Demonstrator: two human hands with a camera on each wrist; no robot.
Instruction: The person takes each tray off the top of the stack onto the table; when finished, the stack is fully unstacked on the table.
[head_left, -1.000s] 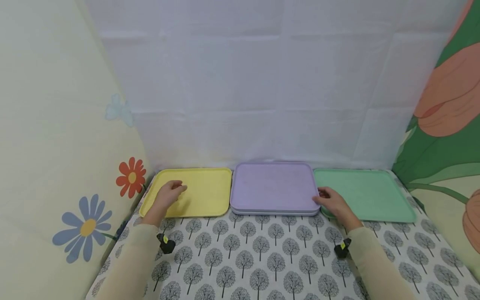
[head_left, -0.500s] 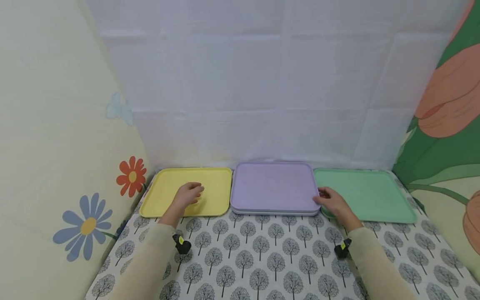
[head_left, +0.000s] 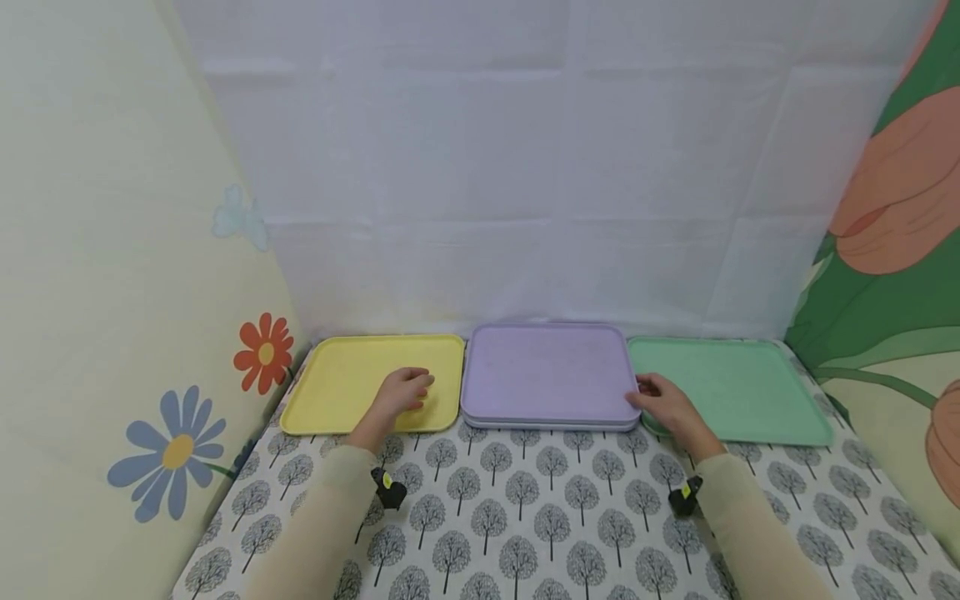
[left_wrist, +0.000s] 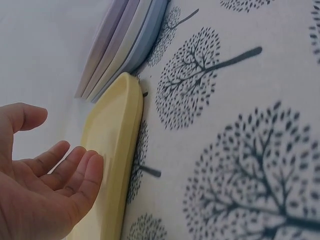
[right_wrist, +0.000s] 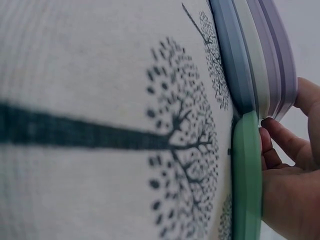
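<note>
A stack of several trays, the top one purple (head_left: 547, 372), lies in the middle of the table; in the right wrist view its edges show purple, whitish and blue (right_wrist: 232, 55). My right hand (head_left: 667, 408) touches the stack's right edge, its thumb on the purple rim and fingertips low at the side. My left hand (head_left: 399, 398) hovers above the right part of the yellow tray (head_left: 337, 375), fingers loosely bent and holding nothing. In the left wrist view that hand (left_wrist: 55, 185) is apart from the stack (left_wrist: 120, 45).
A green tray (head_left: 735, 392) lies right of the stack, partly under my right hand. The trays stand along a white cloth backdrop (head_left: 450, 167). The table has a tree-patterned cloth (head_left: 517, 517). Flower-printed walls (head_left: 112, 292) rise at both sides.
My left hand has moved to the right over the yellow tray, towards the stack. My right hand and the trays have stayed in place.
</note>
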